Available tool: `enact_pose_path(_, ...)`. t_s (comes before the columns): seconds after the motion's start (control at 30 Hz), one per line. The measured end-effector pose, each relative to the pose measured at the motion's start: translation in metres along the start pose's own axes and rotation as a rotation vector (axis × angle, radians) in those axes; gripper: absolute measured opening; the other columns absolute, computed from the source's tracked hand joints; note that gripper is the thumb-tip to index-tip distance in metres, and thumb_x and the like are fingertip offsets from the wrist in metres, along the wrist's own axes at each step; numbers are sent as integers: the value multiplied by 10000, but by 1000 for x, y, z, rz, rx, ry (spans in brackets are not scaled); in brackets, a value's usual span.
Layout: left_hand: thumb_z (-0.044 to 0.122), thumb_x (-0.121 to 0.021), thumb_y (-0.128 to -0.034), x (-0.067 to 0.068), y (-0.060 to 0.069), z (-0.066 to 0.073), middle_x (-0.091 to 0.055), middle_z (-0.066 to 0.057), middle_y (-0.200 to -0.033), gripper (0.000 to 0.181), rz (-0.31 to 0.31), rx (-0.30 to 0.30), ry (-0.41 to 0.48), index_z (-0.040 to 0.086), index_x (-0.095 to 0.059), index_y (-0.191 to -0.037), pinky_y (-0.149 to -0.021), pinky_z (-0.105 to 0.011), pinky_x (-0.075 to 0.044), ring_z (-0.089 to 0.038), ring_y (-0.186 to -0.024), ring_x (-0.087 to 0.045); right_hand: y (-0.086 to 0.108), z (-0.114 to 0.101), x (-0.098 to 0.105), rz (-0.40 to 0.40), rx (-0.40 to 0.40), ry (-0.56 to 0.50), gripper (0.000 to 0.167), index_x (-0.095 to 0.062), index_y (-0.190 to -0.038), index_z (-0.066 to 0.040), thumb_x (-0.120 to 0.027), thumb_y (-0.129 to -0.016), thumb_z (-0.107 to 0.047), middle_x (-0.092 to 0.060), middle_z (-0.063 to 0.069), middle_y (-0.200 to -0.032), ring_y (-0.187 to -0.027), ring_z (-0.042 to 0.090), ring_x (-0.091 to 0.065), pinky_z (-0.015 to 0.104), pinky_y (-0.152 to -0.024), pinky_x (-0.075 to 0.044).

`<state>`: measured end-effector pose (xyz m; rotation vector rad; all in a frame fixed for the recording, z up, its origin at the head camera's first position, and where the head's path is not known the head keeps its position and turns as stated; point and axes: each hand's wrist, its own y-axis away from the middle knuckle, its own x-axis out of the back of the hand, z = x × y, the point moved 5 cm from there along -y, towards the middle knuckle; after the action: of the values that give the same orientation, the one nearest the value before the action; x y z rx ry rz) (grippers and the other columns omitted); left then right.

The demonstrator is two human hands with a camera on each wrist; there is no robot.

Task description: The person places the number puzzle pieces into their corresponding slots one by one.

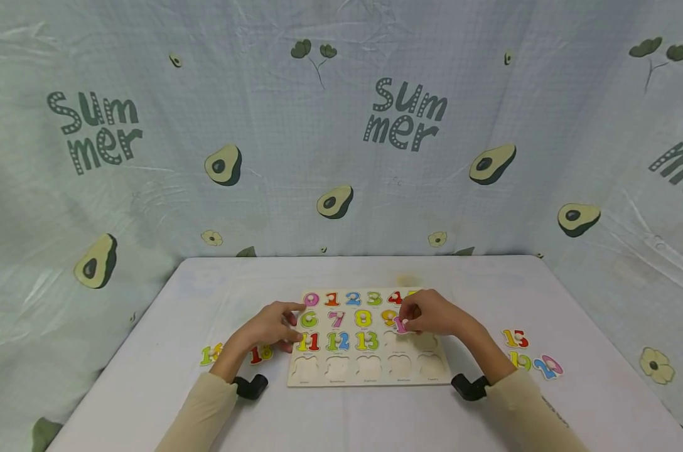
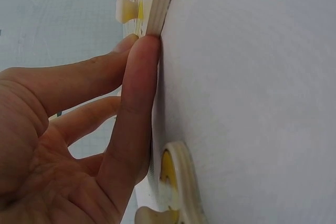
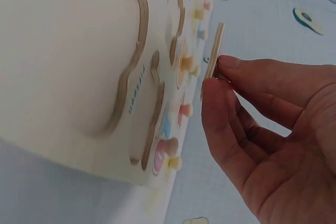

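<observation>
Currently, pink piece (image 1: pixel 399 324) pinched between right-hand fingers (image 3: pixel 219 107), above board (image 1: pixel 353 383).

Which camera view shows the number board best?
The head view: all four rows of the number board lie in frame, though the left hand and right hand cover parts. The left wrist view shows only an edge-on strip; the right wrist view, a slanted portion with the word "Fifteen".

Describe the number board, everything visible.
The number board is pale and wood-like, with a layered edge. It lies on the white table. Bright knobbed number pieces fill recesses in its upper three rows; two at the third row's right and five below stand empty. Words are printed beneath recesses. The left grip holds its left edge.
</observation>
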<state>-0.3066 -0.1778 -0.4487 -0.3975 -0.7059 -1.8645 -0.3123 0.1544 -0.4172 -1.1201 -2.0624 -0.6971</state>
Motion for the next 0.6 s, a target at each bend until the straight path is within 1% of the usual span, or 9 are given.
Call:
enact_pose_path(0.17, 12, -798, -867, 1, 0, 1, -564, -124, -1050, 695, 4, -7, -4, 59, -523, -1503, -620, -291, -601, -176, -664, -621, -3, -3, -8, -3, 33, -7, 60, -711, -898, -91, -747, -895, -44, -627, -6, -777, -669, 121, -583, 256, -617, -528)
enact_pose_path(0.4, 18, -799, -869, 2, -2, -1, -559, -127, -1067, 703, -2, -5, 4, 67, -516, -1510, -621, -290, -600, -178, -655, -625, -4, -5, -19, -15, 46, 12, 76, -719, -879, -113, -759, -888, -50, -621, -24, -758, -691, 114, -567, 227, -613, -500)
enact_pose_path(0.6, 22, -801, -869, 2, -3, -2, -555, -125, -1067, 704, -2, -3, 5, 71, -516, -1511, -616, -286, -597, -174, -638, -622, -4, -8, -24, -21, 33, 17, 78, -724, -881, -124, -774, -888, -65, -616, -31, -768, -736, 132, -565, 220, -636, -486)
